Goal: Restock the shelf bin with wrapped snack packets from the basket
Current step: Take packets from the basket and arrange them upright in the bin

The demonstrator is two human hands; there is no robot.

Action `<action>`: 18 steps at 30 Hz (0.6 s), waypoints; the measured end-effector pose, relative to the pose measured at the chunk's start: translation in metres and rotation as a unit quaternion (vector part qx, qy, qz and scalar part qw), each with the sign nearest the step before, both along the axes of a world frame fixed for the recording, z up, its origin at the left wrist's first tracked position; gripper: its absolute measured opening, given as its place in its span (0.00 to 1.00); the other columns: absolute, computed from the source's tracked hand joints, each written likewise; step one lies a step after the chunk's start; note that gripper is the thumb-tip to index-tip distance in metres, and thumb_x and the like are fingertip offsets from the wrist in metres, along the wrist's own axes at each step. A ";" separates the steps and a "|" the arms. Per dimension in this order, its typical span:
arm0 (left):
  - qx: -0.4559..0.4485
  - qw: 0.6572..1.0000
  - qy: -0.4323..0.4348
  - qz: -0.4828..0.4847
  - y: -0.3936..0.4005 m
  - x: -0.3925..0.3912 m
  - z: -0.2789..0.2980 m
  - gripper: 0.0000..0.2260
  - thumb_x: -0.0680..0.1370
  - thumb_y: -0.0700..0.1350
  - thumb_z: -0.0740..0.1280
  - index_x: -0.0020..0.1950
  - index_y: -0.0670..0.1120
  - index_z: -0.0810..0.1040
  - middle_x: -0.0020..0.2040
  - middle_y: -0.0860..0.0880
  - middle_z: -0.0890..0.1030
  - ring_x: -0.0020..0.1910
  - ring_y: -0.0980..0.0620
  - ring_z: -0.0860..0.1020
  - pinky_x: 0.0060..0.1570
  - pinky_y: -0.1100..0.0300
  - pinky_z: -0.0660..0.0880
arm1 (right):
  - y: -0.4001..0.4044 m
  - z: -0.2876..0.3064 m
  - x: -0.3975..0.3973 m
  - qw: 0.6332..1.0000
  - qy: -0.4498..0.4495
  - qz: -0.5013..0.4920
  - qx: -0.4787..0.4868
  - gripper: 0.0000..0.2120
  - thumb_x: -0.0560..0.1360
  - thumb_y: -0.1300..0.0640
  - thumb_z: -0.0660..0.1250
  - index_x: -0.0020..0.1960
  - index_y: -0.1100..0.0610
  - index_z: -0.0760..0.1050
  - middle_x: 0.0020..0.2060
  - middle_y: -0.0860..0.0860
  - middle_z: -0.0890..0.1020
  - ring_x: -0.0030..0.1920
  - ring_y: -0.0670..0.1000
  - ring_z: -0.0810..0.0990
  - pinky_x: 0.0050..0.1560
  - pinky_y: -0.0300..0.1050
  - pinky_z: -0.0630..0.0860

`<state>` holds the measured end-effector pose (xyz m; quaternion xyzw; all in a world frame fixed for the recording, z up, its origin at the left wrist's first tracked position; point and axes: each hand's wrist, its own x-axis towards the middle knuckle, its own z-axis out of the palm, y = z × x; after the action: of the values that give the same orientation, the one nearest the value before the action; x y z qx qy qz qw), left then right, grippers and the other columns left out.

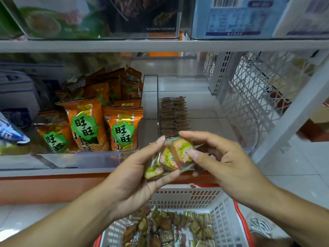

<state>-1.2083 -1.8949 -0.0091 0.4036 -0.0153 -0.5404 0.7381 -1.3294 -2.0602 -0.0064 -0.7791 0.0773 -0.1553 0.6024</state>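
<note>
My left hand (142,173) holds a small stack of clear-wrapped snack packets (169,158) with yellow cake and green-pink round labels. My right hand (215,157) pinches the top packet of that stack between thumb and fingers. Both hands hover just in front of a clear shelf bin (249,149), which has a neat row of dark wrapped packets (173,116) toward its back. Below, a white plastic basket (224,211) with red trim holds several similar wrapped packets (170,229).
Left of the clear bin stands another bin full of orange snack bags (99,125). A white lattice shelf side panel (258,97) rises on the right. An upper shelf (160,45) carries boxed goods overhead. White tiled floor shows at right.
</note>
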 end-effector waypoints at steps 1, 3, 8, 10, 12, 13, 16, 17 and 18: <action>0.004 1.000 -0.004 -0.010 0.001 0.000 0.000 0.18 0.67 0.52 0.81 0.51 0.43 0.89 0.57 0.37 0.85 0.50 0.44 0.87 0.37 0.56 0.85 | -0.001 0.000 0.000 1.000 -0.005 0.000 0.010 0.19 0.77 0.55 0.70 0.65 0.39 0.78 0.52 0.46 0.84 0.46 0.51 0.83 0.43 0.49 0.83; 0.009 0.999 -0.008 -0.033 0.003 0.000 0.000 0.21 0.68 0.55 0.80 0.55 0.43 0.88 0.59 0.36 0.84 0.52 0.43 0.87 0.38 0.54 0.85 | -0.002 0.000 0.000 1.000 -0.002 0.000 0.023 0.21 0.75 0.57 0.73 0.65 0.42 0.76 0.51 0.46 0.85 0.46 0.46 0.81 0.46 0.41 0.81; 0.009 0.998 -0.011 -0.068 0.004 0.000 0.001 0.31 0.60 0.54 0.86 0.58 0.42 0.86 0.60 0.35 0.84 0.55 0.41 0.85 0.42 0.52 0.85 | -0.004 0.004 -0.004 0.999 0.031 0.008 0.004 0.17 0.75 0.61 0.74 0.60 0.45 0.81 0.51 0.47 0.85 0.52 0.49 0.83 0.48 0.45 0.83; 0.002 0.994 -0.033 -0.108 0.005 -0.001 0.001 0.29 0.64 0.53 0.84 0.61 0.44 0.85 0.62 0.36 0.83 0.58 0.41 0.84 0.45 0.53 0.85 | -0.003 0.006 -0.005 0.999 0.041 0.028 -0.013 0.15 0.76 0.61 0.73 0.58 0.44 0.83 0.50 0.45 0.86 0.51 0.50 0.84 0.48 0.46 0.84; 0.008 0.990 -0.061 -0.128 0.005 -0.004 0.000 0.27 0.63 0.51 0.85 0.60 0.46 0.86 0.63 0.37 0.83 0.59 0.42 0.84 0.47 0.54 0.84 | -0.003 0.008 -0.007 0.997 0.050 0.042 -0.040 0.14 0.75 0.60 0.74 0.57 0.43 0.83 0.49 0.45 0.86 0.49 0.49 0.84 0.50 0.50 0.83; 0.020 0.991 -0.062 -0.117 0.005 -0.005 -0.002 0.25 0.62 0.48 0.86 0.56 0.45 0.87 0.61 0.37 0.84 0.57 0.42 0.85 0.46 0.54 0.84 | -0.003 0.009 -0.007 0.997 0.052 0.041 -0.051 0.15 0.75 0.60 0.75 0.56 0.44 0.83 0.49 0.44 0.85 0.49 0.48 0.84 0.49 0.50 0.83; 0.043 0.997 -0.031 -0.061 0.003 -0.006 -0.005 0.16 0.63 0.41 0.83 0.48 0.40 0.88 0.55 0.34 0.85 0.51 0.38 0.86 0.40 0.54 0.84 | -0.006 0.013 -0.005 0.999 -0.009 -0.016 -0.048 0.15 0.73 0.67 0.74 0.53 0.49 0.83 0.47 0.49 0.85 0.48 0.51 0.83 0.46 0.46 0.83; 0.043 0.998 -0.016 -0.043 0.003 -0.005 -0.006 0.13 0.65 0.39 0.81 0.47 0.38 0.88 0.54 0.33 0.85 0.49 0.37 0.86 0.38 0.54 0.84 | -0.008 0.015 -0.004 0.998 -0.053 -0.044 -0.010 0.15 0.74 0.69 0.73 0.51 0.50 0.83 0.46 0.51 0.85 0.47 0.52 0.84 0.44 0.45 0.82; 0.040 0.999 -0.002 -0.031 0.002 -0.005 -0.006 0.12 0.65 0.39 0.79 0.46 0.37 0.88 0.54 0.32 0.85 0.48 0.37 0.87 0.37 0.54 0.84 | -0.009 0.017 -0.004 0.992 -0.100 -0.064 0.050 0.14 0.75 0.69 0.71 0.50 0.51 0.82 0.45 0.53 0.85 0.47 0.53 0.84 0.42 0.44 0.81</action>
<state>-1.2135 -1.8927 -0.0149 0.4335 -0.0075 -0.5621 0.7043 -1.3333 -2.0694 0.0108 -0.7221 0.0737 -0.2665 0.6341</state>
